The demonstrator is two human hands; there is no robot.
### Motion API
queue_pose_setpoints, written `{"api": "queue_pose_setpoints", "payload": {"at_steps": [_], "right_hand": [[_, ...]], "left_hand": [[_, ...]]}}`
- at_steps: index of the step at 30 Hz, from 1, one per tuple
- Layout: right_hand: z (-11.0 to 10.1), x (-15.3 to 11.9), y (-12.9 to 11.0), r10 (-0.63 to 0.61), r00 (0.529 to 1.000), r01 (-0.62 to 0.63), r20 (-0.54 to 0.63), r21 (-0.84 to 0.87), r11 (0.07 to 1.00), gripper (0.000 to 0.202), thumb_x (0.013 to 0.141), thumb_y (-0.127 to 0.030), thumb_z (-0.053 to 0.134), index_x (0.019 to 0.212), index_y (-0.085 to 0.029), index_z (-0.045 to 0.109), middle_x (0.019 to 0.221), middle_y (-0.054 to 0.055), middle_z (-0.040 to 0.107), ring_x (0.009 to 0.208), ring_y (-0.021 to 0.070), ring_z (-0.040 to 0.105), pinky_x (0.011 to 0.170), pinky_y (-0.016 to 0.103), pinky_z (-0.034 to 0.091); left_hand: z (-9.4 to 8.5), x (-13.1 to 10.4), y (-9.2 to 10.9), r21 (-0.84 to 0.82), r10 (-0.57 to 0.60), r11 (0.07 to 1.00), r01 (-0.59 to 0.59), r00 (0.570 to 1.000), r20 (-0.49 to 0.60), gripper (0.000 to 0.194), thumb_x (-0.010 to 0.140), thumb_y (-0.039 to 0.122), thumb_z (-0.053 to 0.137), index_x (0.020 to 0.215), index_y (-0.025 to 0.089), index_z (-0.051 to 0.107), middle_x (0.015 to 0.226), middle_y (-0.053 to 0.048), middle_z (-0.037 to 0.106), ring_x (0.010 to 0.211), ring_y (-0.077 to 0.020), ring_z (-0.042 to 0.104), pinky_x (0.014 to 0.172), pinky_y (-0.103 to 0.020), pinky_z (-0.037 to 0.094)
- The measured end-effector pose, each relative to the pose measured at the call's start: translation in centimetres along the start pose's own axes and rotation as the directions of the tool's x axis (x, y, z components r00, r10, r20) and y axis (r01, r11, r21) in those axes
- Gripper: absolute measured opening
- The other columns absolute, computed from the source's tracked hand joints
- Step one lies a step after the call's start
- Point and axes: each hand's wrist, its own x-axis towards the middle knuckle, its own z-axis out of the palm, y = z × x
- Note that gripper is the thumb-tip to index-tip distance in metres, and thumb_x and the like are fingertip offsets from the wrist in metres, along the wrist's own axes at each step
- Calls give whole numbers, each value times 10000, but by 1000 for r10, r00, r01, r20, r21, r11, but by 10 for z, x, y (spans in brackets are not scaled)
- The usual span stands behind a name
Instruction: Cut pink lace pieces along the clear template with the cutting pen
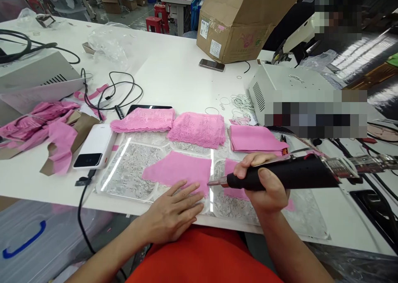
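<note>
My left hand (177, 212) lies flat, fingers spread, over the lower edge of a pink fabric piece (180, 169). My right hand (267, 183) is wrapped round a black handheld tool (298, 171) with a narrow metal tip, its cable running off to the right. The tip meets or hovers just above the right edge of the fabric; I cannot tell which. Under it lies a clear plastic sheet (127, 175) with a speckled pattern. Another pink piece (236, 191) is partly hidden behind the tool and my right hand.
Two pink lace stacks (197, 129) and a folded pink fabric stack (256, 139) sit behind the sheet. A white power bank (95, 146) is at left. Grey machine boxes (270, 88) flank the table (168, 67). A phone (212, 65) lies before a cardboard box (236, 38).
</note>
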Motion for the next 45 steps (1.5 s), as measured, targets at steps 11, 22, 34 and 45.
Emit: {"api": "queue_pose_setpoints", "payload": {"at_steps": [11, 22, 34, 45], "right_hand": [[-27, 14, -18, -74, 978, 60, -195, -78, 995, 146, 683, -309, 600, 748, -183, 632, 701, 3, 589, 463, 115, 530, 457, 303, 484], [-53, 31, -11, -189, 919, 149, -345, -139, 979, 118, 722, -281, 601, 767, -172, 610, 776, 5, 606, 535, 115, 568, 572, 323, 509], [-81, 33, -27, -269, 865, 202, -424, -197, 959, 145, 683, -273, 557, 745, -165, 631, 733, 12, 623, 496, 125, 553, 564, 332, 483], [-134, -4, -57, -273, 834, 153, -479, -275, 949, 188, 632, -285, 536, 713, -154, 645, 697, 27, 621, 434, 126, 524, 462, 323, 464]], "left_hand": [[-7, 5, 8, -17, -20, 1000, 20, 999, -34, 290, 905, 131, 543, 1189, 141, 599, 1228, -101, 667, 1342, -226, 464, 1161, -420, 330], [33, 63, 18, 131, -120, 983, 126, 991, -59, 265, 967, 228, 497, 1200, 145, 594, 1263, -119, 632, 1259, -285, 532, 1075, -471, 389], [63, 92, 14, 250, -141, 959, 131, 990, 22, 385, 1018, 382, 388, 1280, 149, 548, 1342, -137, 575, 1288, -344, 490, 1049, -576, 351], [42, 119, -27, 167, -250, 954, 248, 968, -10, 256, 958, 126, 419, 1080, 130, 644, 992, -98, 664, 945, -231, 608, 884, -432, 462]]}}
